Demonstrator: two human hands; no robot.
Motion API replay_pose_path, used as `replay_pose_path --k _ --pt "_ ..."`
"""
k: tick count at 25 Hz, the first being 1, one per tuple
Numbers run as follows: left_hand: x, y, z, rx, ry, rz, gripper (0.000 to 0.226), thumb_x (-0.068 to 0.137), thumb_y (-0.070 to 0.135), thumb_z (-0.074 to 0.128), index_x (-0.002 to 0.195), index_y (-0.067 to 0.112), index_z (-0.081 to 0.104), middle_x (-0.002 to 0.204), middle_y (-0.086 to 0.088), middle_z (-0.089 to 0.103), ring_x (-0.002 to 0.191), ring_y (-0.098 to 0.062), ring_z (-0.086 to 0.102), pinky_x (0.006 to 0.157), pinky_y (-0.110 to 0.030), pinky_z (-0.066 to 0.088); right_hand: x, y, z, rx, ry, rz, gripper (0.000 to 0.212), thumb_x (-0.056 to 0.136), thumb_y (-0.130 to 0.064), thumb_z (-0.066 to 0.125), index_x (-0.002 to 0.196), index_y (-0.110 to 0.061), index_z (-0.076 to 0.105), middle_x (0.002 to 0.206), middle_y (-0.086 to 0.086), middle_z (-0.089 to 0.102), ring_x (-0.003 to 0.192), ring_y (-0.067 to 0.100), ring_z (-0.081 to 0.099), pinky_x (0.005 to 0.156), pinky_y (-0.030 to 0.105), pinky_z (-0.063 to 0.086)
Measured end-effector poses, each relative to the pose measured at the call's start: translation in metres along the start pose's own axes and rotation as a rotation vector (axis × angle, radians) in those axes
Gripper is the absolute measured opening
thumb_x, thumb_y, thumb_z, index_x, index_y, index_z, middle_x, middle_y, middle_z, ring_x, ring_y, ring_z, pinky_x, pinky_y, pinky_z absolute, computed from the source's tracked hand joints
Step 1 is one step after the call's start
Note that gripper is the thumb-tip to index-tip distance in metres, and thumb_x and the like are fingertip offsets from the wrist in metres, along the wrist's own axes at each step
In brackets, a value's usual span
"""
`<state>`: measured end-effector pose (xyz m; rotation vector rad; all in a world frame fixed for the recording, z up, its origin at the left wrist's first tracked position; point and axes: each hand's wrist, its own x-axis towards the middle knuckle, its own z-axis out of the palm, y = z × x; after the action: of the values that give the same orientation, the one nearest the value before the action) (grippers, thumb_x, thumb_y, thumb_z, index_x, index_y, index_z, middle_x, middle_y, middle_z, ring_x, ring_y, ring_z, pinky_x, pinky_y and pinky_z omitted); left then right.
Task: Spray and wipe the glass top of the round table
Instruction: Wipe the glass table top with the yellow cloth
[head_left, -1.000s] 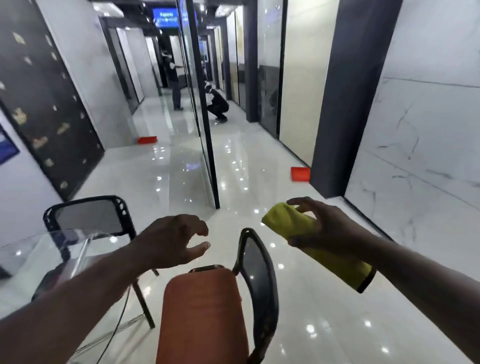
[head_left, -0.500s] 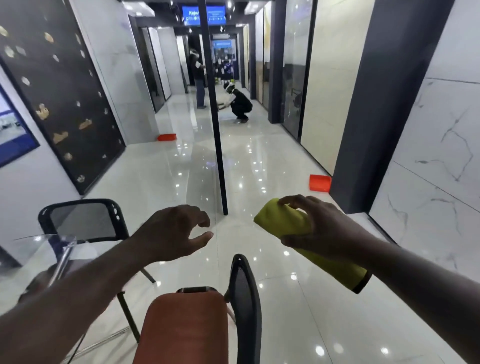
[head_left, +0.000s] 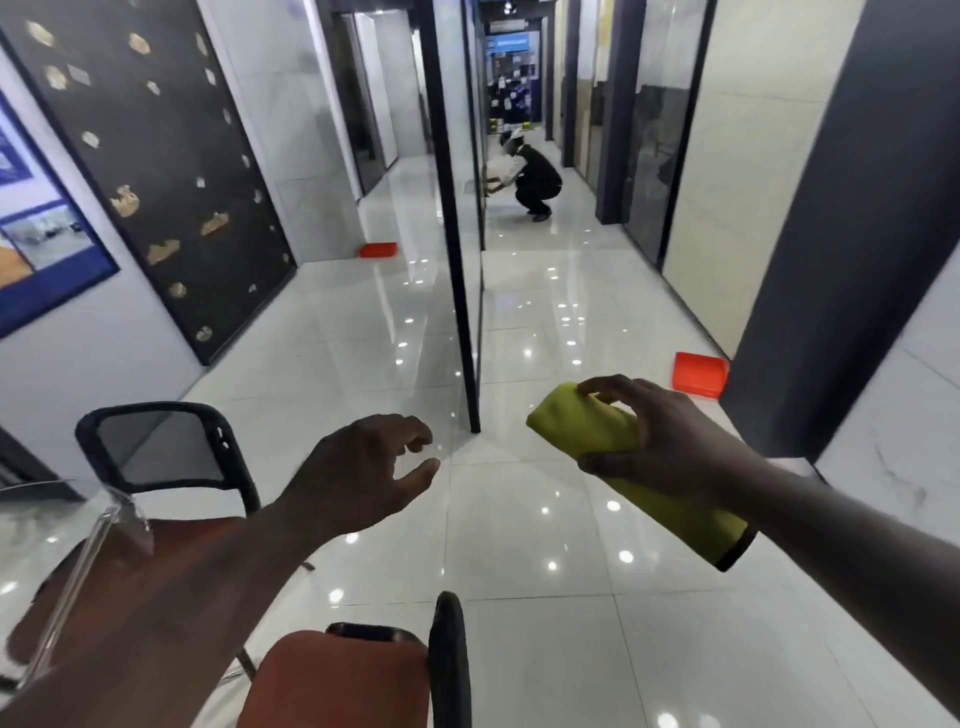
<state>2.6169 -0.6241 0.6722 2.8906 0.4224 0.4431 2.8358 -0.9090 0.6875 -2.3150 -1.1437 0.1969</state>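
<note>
While turned toward the corridor rather than down at the work, judged to be in the approach step: no spraying or wiping begun on present evidence. Glass table top (head_left: 52, 540) at lower left of frame, only a clear rim and a reflective slice in view, partly under the left forearm.

Next move, by estimate: a turn left and down to the glass, and a sprayer to be found first. No spray bottle anywhere in view.

Right hand (head_left: 675, 441) at centre right, gripping a folded yellow-green cloth (head_left: 587, 431): fingers arched over the top, thumb underneath, dark-edged end trailing below the wrist. Left hand (head_left: 363, 467) at centre frame, fingers loosely curled, thumb out, holding nothing, touching nothing.

Black mesh chair back (head_left: 156, 447) just behind the glass rim. Orange chair seat (head_left: 337, 675) at bottom centre, likely to crowd the reach. Orange tray (head_left: 698, 374) on the floor at right. Crouched person (head_left: 535, 179) far up the corridor, well apart.
</note>
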Motion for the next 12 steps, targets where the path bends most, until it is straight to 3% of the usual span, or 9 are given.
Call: replay_pose_path --k 7,9,12 --pt "0.056 0.001 0.009 0.058 0.019 -0.291 0.037 0.087 0.069 0.054 0.109 0.04 0.063 0.097 0.025 0.064 0.089 0.003 0.062 0.073 -0.034 0.058 0.148 0.058 -0.002 0.155 -0.126 -0.195 0.079 0.077 -0.056 0.089 0.145 -0.052 0.049 0.139 -0.016 0.06 0.124 0.017 0.06 0.102 0.045 0.056" --pt "0.065 0.004 0.0 0.104 0.051 -0.397 0.028 0.09 0.062 0.063 0.106 0.039 0.064 0.097 0.024 0.066 0.085 0.006 0.06 0.069 -0.022 0.051 0.195 0.045 0.004 0.171 -0.17 -0.288 0.08 0.077 -0.056 0.09 0.146 -0.05 0.05 0.14 -0.016 0.06 0.124 0.016 0.06 0.103 0.042 0.054" --pt "0.074 -0.006 -0.008 0.191 0.085 -0.505 0.021 0.085 0.047 0.081 0.099 0.033 0.073 0.09 0.02 0.072 0.09 -0.002 0.065 0.066 0.0 0.042 0.257 0.023 0.025 0.215 -0.209 -0.396 0.08 0.076 -0.054 0.091 0.146 -0.049 0.052 0.138 -0.016 0.062 0.12 0.014 0.061 0.101 0.036 0.052"
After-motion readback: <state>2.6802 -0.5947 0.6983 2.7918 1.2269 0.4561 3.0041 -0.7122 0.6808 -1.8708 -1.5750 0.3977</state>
